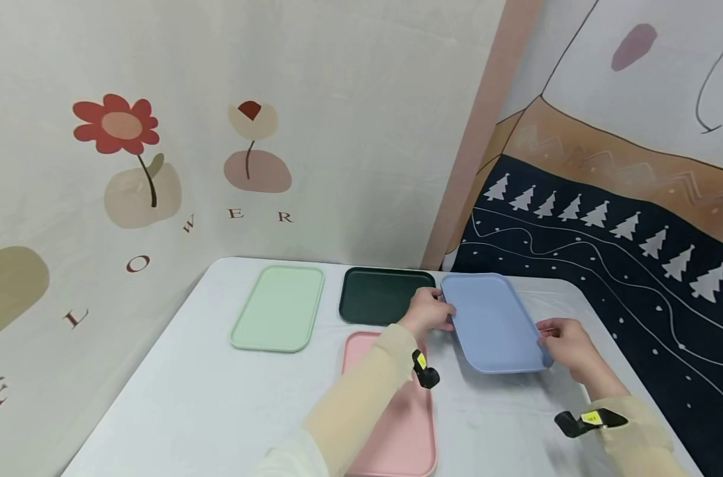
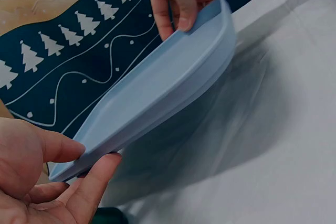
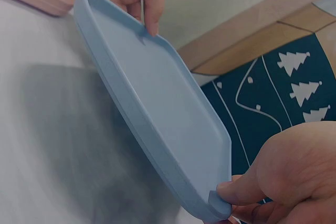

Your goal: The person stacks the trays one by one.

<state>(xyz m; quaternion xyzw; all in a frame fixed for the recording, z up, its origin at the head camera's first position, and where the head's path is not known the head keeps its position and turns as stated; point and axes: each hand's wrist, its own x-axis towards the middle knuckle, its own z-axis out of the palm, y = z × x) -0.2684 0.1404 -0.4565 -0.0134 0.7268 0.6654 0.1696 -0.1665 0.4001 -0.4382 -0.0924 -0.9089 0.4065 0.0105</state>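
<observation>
A blue rectangular tray (image 1: 491,324) is held above the white table between both hands, its shadow falling on the cloth below. My left hand (image 1: 426,311) pinches the tray's left edge, thumb on top and fingers underneath, as the left wrist view shows. At the opposite edge my right hand (image 1: 567,341) grips the rim near a corner, with the thumb (image 3: 236,190) over the edge. In both wrist views the tray's inner face is bare.
A dark green tray (image 1: 379,295) lies at the back, left of the blue one. Further left is a light green tray (image 1: 278,308). A pink tray (image 1: 391,430) lies in front, partly hidden under my left arm. Printed cloths (image 1: 361,132) hang behind the white table (image 1: 177,397).
</observation>
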